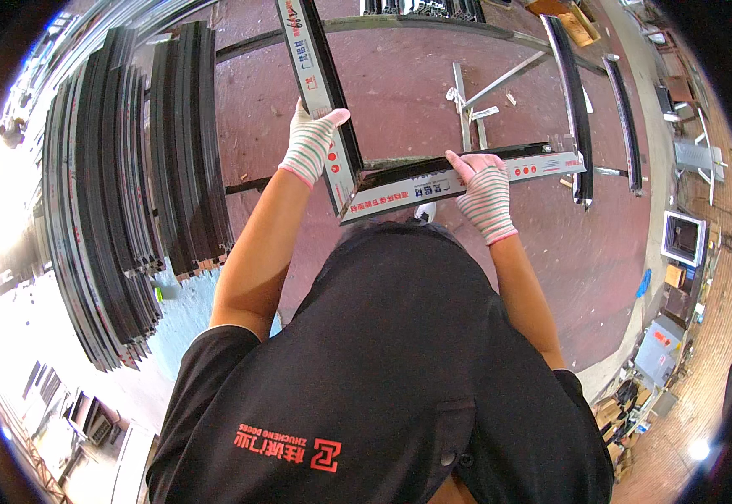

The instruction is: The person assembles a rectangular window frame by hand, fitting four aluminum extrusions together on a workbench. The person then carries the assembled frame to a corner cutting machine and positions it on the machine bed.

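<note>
Two long dark frame profiles with white-and-red printed film meet at an angled corner in front of my body. My left hand [309, 144], in a white glove with thin stripes, is closed round the left profile [309, 67], which runs away from me to the top edge. Its thumb lies across the profile's inner side. In a matching glove, my right hand [485, 197] grips the other profile [399, 193], which stretches to the right. The two ends touch or nearly touch at the corner; I cannot tell whether they are joined.
Long dark profiles [101, 185] lie stacked at the left, with another bundle [185, 143] beside them. A thin metal support [465, 105] stands beyond my right hand. Farther right are two dark bars [574, 101], [624, 122], a cardboard box [580, 27] and a grey box [658, 351].
</note>
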`<state>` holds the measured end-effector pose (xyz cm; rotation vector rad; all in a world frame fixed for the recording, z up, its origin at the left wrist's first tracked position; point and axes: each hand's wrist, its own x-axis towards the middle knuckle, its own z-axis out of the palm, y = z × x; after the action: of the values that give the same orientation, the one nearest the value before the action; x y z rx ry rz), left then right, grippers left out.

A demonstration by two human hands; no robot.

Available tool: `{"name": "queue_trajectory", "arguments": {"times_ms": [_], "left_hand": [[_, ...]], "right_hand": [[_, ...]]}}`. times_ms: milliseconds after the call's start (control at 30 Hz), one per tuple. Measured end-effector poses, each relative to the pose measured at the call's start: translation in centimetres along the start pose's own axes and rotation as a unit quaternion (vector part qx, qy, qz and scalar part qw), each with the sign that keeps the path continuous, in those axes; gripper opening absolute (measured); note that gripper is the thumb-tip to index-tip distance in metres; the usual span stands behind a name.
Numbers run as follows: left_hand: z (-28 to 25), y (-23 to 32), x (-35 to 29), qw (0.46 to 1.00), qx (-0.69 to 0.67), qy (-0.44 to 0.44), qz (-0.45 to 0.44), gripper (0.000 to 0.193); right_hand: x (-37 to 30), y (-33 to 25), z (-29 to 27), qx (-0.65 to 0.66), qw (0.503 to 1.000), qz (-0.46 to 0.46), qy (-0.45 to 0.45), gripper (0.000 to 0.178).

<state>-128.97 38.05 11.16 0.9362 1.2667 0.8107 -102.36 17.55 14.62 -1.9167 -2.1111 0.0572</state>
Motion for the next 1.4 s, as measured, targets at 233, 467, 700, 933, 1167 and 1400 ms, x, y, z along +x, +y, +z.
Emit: {"name": "queue_trajectory", "arguments": {"times_ms": [233,467,700,933,1167,1400], "left_hand": [[0.6,1.4,-0.8,0.998,0.038,-0.032,-0.028,0.05],[0.5,1.6,-1.7,0.996,-0.069,-0.061,0.017,0.05],[-0.3,2.1,-1.9,0.998,-0.025,-0.054,-0.001,0.05],[-0.7,3.4,-1.6,0.996,-0.019,-0.082,-0.01,0.052],[-0.5,5.2,-2.2,0.992,-0.095,-0.079,0.022,0.049],[-0.8,7.5,-2.6,0.986,-0.095,-0.135,0.028,0.053]], "right_hand": [[-1.2,-0.5,-0.4,0.002,1.0,0.016,0.005,0.075],[-1.4,-1.2,-2.0,0.009,1.0,0.027,0.004,0.076],[-0.7,-1.5,-3.2,-0.014,1.0,0.002,0.002,0.07],[-0.4,-2.4,-4.3,0.003,0.999,0.002,0.045,0.064],[0.2,-3.3,-6.8,-0.035,0.997,0.011,0.074,0.066],[1.5,-4.8,-9.9,-0.073,0.994,-0.01,0.082,0.074]]}}
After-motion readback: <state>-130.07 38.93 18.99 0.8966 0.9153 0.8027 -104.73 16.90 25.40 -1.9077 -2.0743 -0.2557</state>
